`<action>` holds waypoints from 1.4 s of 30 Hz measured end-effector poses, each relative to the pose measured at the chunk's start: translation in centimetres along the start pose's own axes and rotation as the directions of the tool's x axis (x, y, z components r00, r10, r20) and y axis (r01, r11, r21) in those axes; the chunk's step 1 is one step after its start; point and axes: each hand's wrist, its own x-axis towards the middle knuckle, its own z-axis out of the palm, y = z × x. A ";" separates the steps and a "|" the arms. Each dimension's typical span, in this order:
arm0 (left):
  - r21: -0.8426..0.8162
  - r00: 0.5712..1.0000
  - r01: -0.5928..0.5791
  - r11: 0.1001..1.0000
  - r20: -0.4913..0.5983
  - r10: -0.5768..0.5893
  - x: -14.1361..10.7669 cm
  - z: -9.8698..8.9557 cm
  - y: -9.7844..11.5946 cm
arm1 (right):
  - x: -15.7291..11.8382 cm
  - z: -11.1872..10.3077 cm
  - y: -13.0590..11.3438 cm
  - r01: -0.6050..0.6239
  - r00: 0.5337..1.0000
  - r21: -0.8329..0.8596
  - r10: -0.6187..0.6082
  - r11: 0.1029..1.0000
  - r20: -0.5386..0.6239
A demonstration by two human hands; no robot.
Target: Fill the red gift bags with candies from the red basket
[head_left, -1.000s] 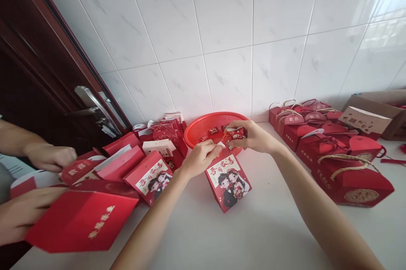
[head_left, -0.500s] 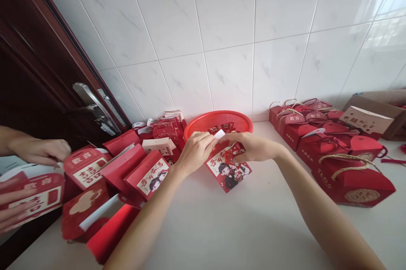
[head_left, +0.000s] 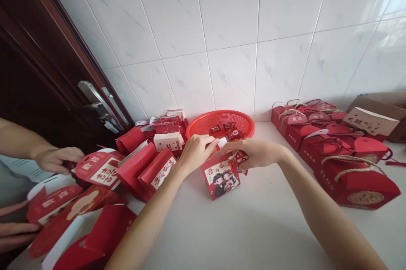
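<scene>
My left hand (head_left: 197,151) is closed on the upper edge of a small red gift box (head_left: 221,179) with a cartoon couple printed on its front. A white flap (head_left: 222,141) pokes up beside my left thumb. My right hand (head_left: 261,155) is at the box's right upper side, with its fingers curled round red wrapped sweets (head_left: 238,161). Just behind both hands, a red plastic basket (head_left: 203,125) holds more wrapped sweets (head_left: 235,133). The opening of the box is mostly hidden by my fingers.
At left, a co-worker's hand (head_left: 58,160) is by a red box (head_left: 100,168), among several other boxes. Closed red boxes with rope handles (head_left: 358,181) stand at right, near a cardboard carton (head_left: 377,107). Tiled wall (head_left: 231,67) and a door handle (head_left: 101,107) lie behind.
The box in my hands has turned, its front now facing me more squarely. At left, the co-worker's hands and the boxes by them have shifted; the held box is lower and further right.
</scene>
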 end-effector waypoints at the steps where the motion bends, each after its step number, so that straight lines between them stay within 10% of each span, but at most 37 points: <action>1: -0.007 1.000 0.011 1.000 0.002 -0.011 0.0 -0.1 0.1 | 0.0 0.0 0.1 0.020 1.000 0.012 -0.021 1.000 0.005; 19: -0.293 0.971 0.206 0.934 0.182 -0.157 -2.0 -1.3 0.4 | -0.5 -0.5 -0.1 0.009 1.000 0.064 -0.009 0.998 0.002; 29: -0.549 0.977 0.156 0.821 0.208 -0.047 -2.4 0.9 1.8 | -1.4 -1.6 -0.5 0.436 0.800 0.366 -0.167 0.822 -0.577; 42: -0.532 0.935 0.207 0.821 0.356 -0.005 -0.2 1.0 2.4 | -1.8 -2.0 -1.0 0.290 0.896 0.266 -0.163 0.919 -0.412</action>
